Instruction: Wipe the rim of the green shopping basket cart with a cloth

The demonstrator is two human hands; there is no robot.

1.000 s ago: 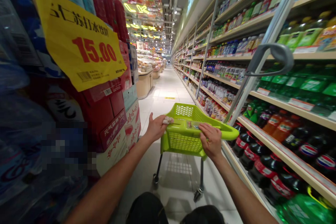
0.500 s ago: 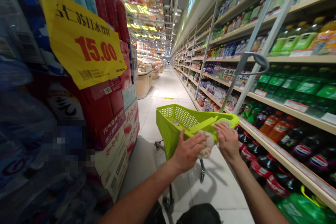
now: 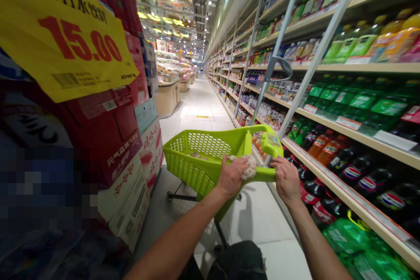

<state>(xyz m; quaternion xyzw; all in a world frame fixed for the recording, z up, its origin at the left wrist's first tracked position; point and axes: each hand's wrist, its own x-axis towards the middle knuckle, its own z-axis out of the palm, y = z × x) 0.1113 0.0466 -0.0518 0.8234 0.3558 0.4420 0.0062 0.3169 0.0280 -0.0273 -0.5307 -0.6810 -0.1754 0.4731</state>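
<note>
A lime-green shopping cart (image 3: 193, 170) with a perforated basket stands in front of me, turned at an angle across the aisle. My left hand (image 3: 232, 176) presses a crumpled cream-coloured cloth (image 3: 251, 167) against the near side of the cart, by its handle end. Around the near corner of the green handle (image 3: 265, 175) the fingers of my right hand (image 3: 286, 180) are curled. A small holder with a label (image 3: 271, 140) sits on the handle's far side. Some small things I cannot make out lie in the basket.
Shelves of bottled drinks (image 3: 370, 100) line the right side, close to my right arm. Stacked drink cartons (image 3: 121, 157) with a yellow price sign (image 3: 82, 43) stand on the left. A grey ladder-like rail (image 3: 278, 43) leans along the shelves. The tiled aisle (image 3: 197, 118) runs ahead.
The cart has swung round, its basket now pointing more to the left and showing more of its side. My right hand has shifted to the handle's near corner; my left stays on the cloth.
</note>
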